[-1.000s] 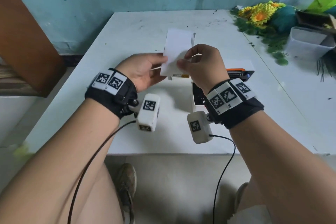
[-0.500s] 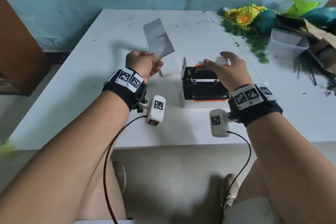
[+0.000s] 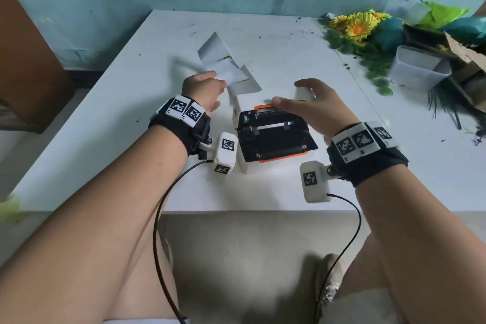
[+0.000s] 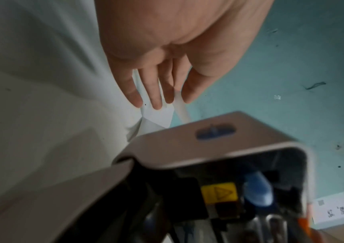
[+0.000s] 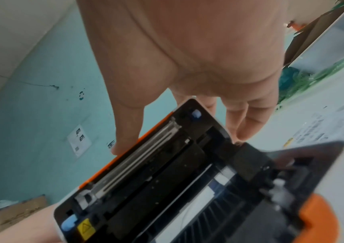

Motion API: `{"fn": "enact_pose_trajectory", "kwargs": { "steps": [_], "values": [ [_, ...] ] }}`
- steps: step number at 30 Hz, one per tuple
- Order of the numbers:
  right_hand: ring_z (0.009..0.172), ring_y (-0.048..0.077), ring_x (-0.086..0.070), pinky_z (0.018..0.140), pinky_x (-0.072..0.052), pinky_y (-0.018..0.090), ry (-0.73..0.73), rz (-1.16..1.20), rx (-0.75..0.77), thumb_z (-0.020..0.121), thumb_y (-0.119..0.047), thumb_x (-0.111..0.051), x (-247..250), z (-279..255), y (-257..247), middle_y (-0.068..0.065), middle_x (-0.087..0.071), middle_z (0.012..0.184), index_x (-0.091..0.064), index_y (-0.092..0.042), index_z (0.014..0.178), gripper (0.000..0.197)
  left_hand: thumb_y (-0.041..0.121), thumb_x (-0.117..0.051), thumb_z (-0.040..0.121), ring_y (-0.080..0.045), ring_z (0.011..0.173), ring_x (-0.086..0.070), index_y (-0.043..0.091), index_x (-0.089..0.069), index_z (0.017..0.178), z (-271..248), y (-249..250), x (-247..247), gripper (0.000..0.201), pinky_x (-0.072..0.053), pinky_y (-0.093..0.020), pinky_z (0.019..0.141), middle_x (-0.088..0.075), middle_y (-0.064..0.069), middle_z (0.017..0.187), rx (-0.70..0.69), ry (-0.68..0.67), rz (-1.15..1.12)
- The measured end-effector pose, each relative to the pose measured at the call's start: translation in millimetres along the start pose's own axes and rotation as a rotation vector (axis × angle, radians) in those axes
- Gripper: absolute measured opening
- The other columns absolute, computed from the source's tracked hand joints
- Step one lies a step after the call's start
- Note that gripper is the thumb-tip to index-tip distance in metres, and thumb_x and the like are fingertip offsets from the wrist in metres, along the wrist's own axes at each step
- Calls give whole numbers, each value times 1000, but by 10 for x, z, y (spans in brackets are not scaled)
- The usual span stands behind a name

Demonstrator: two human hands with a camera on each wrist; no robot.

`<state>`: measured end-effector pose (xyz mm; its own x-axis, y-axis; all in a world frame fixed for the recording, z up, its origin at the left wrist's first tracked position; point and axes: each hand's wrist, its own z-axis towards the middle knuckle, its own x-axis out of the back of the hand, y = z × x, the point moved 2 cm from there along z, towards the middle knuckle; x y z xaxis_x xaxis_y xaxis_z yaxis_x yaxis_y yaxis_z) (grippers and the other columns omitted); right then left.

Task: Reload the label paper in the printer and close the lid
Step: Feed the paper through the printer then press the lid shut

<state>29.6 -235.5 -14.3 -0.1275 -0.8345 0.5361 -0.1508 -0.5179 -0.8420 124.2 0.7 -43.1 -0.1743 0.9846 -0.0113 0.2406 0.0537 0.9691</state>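
Bearing a yellow warning triangle (image 5: 86, 228), printer (image 3: 273, 139) lies under spread right hand (image 3: 315, 108); left hand (image 3: 205, 92) pinches label paper (image 3: 223, 66).

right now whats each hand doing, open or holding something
Left hand: holds the label paper, pinched between thumb and fingers.
Right hand: open, holding nothing; thumb touches the orange edge of the printer's lid.

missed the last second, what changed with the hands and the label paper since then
A second ago both hands held the label paper up in front. The right hand let go and moved right to the printer's open lid, thumb on its orange edge. The left hand, gripping the paper, carried it left and back of the printer. The lid stayed open; the table is as before.
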Motion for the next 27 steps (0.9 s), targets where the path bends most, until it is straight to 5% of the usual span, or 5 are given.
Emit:
{"fn": "enact_pose_trajectory", "kwargs": {
  "steps": [5, 9, 15, 20, 27],
  "values": [
    [104, 5, -60, 73, -46, 27, -127, 14, -65, 73, -71, -88, -112, 51, 29, -16, -61, 110, -58, -28, 129, 77, 30, -56, 108, -17, 100, -74, 17, -73, 113, -50, -17, -45, 22, -57, -43, 102, -73, 0, 109, 70, -116, -49],
    [116, 24, -74, 107, -58, 51, -156, 184, -59, 43, -79, -98, -200, 121, 96, -5, -77, 114, -70, -23, 124, 103, 57, -41, 109, -27, 111, -72, 9, -77, 107, 53, -89, 8, 60, -61, -39, 91, -75, -9, 114, 106, -138, -1],
    [114, 34, -79, 113, -56, 51, -378, 525, -126, 103, -27, -74, -267, 45, 67, 15, -83, 117, -72, 3, 114, 32, 86, -47, 85, -38, 116, -64, 4, -77, 126, 201, -391, 98, 96, -50, -45, 99, -69, -19, 132, 252, -347, 20],
    [134, 38, -69, 118, -52, 47, -490, 537, -187, 102, -38, -70, -297, 139, 167, 17, -75, 139, -74, -9, 138, 47, 87, -79, 62, -30, 115, -43, 14, -66, 121, 406, -636, 192, 95, -35, -43, 98, -42, -2, 136, 398, -429, -73],
    [139, 45, -63, 125, -43, 56, -415, 537, -171, 93, -43, -79, -385, 236, 279, 23, -71, 143, -77, -10, 133, 52, 79, -45, 97, -37, 131, -66, 12, -64, 146, -322, -402, 19, 86, -52, -52, 111, -68, -20, 143, 333, -553, -207]
  ]
}}
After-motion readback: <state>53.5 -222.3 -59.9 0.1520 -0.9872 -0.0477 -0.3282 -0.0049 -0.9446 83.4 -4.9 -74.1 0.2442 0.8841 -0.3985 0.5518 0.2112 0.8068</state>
